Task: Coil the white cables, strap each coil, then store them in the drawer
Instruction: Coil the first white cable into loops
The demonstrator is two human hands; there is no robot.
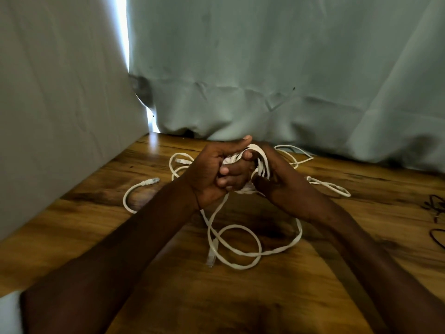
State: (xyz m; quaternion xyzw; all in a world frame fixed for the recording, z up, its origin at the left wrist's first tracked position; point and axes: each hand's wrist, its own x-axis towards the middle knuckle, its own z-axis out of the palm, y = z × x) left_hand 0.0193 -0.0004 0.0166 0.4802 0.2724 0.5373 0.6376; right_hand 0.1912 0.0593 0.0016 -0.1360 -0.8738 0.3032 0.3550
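Both hands meet above the middle of the wooden table [101,237]. My right hand [277,182] has several turns of a white cable coil [261,160] wound round its fingers. My left hand [209,169] closes over the right hand's fingers and grips the same cable beside the coil. The cable's loose tail [240,247] drops from the hands and lies in loops on the table, ending in a clear plug [211,257]. More white cable [134,191] lies to the left, and another loose stretch of white cable [330,186] lies to the right of the hands.
A pale green curtain [265,80] hangs along the table's far edge. A grey panel [60,104] walls off the left side. Thin black cords [435,213] lie at the table's right edge. No drawer or strap is in view.
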